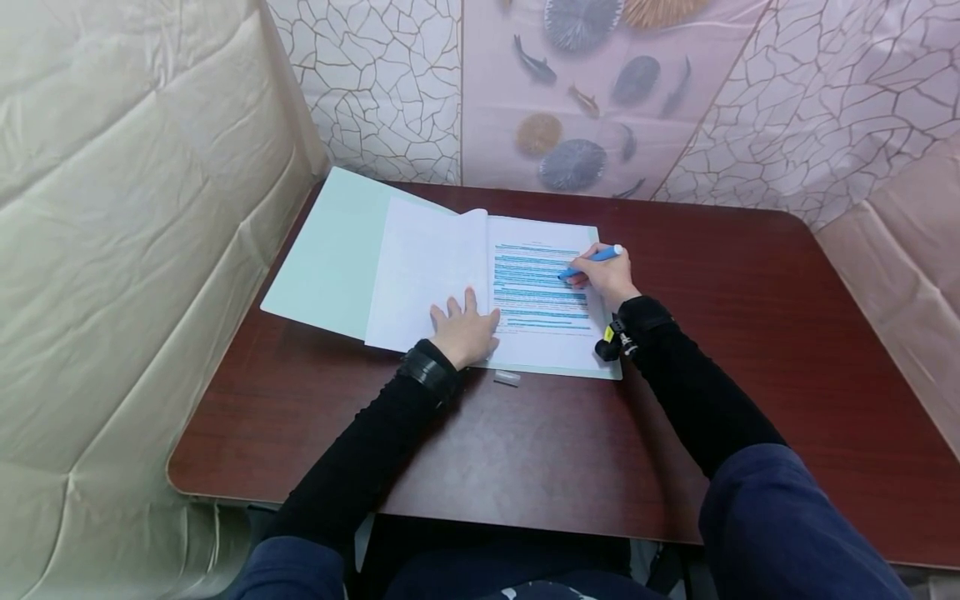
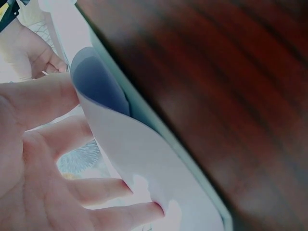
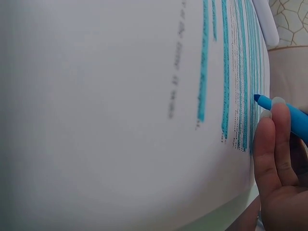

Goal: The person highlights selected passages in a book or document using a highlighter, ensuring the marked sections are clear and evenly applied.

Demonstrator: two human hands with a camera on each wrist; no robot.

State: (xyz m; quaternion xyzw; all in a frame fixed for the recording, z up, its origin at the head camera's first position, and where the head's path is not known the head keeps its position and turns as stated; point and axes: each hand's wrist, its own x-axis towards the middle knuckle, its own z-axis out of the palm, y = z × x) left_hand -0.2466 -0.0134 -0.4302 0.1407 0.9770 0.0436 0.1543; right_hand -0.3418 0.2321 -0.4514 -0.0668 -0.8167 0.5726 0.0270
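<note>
A blue highlighter [image 1: 596, 260] is pinched in my right hand [image 1: 613, 275], its tip at the printed lines of the right-hand page [image 1: 551, 350]. Many of those lines carry blue highlighting. In the right wrist view the highlighter [image 3: 297, 122] has its dark blue tip right at the page's striped text. My left hand [image 1: 465, 332] rests with spread fingers on the turned-over white sheet [image 1: 427, 267], near the fold. The left wrist view shows these fingers [image 2: 103, 190] straight against the paper, which curls up at the fold [image 2: 101, 79]. Under the pages lies a pale green folder [image 1: 337, 250], opened flat.
A small clear plastic piece [image 1: 507, 378] lies on the dark wooden table [image 1: 525, 450] just below the folder's lower edge. Patterned wall covering [image 1: 375, 92] stands behind the table, and a cream padded curtain [image 1: 135, 250] runs along its left side.
</note>
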